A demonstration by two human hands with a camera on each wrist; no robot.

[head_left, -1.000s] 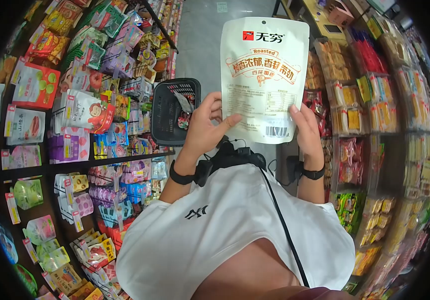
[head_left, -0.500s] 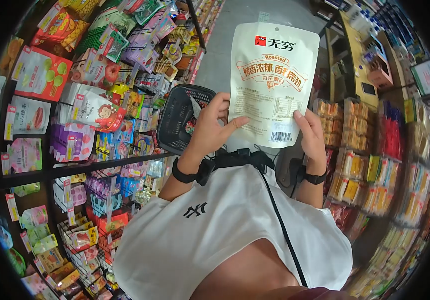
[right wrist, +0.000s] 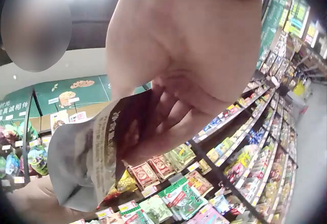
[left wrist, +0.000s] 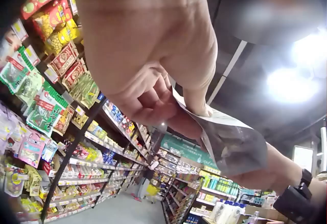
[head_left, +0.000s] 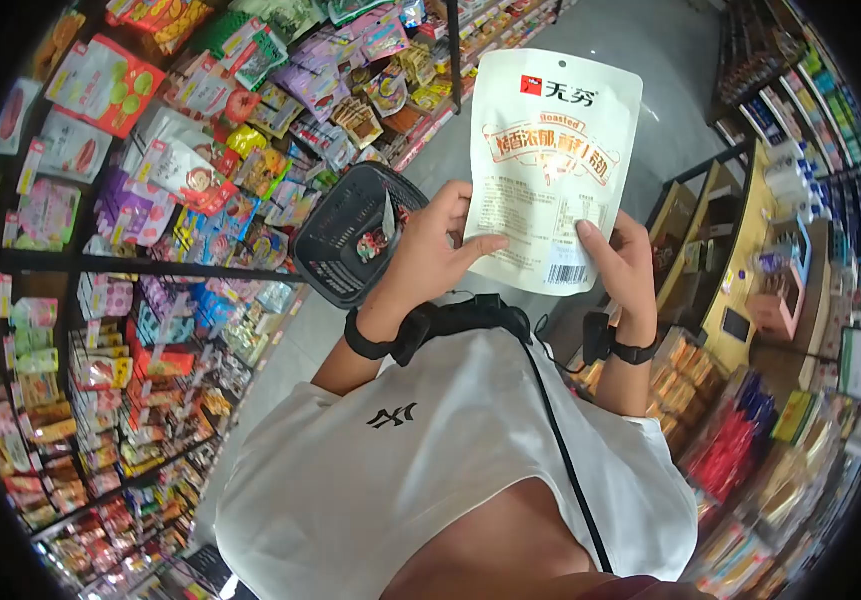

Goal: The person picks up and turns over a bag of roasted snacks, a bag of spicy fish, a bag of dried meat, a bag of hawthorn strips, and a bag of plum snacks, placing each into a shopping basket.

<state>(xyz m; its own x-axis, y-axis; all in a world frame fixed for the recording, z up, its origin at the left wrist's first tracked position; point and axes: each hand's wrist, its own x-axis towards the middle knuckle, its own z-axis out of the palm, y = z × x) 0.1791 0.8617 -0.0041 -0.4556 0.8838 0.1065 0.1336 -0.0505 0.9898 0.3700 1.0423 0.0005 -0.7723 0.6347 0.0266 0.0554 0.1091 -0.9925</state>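
Note:
A pale snack pouch (head_left: pixel 551 130) with the word Roasted, orange lettering and a barcode is held up in front of the chest. My left hand (head_left: pixel 436 245) pinches its lower left edge, thumb across the printed panel. At the lower right edge, my right hand (head_left: pixel 623 265) grips it with the thumb on the same panel. The left wrist view shows the pouch (left wrist: pixel 235 147) edge-on, with a dark silvery face. Fingers of the right hand (right wrist: pixel 189 45) lie behind the pouch (right wrist: pixel 76 168) in the right wrist view.
Left of the hands, a dark shopping basket (head_left: pixel 326 265) on the floor holds a small colourful package (head_left: pixel 375 243). Shelves of bagged snacks (head_left: pixel 191 180) line the left side. To the right stands a wooden counter (head_left: pixel 726 325). A person (left wrist: pixel 149 175) is farther down an aisle.
The view has swung round to the right, so the shelves slant and more of the wooden counter and aisle shows. Both hands keep the same hold on the pouch.

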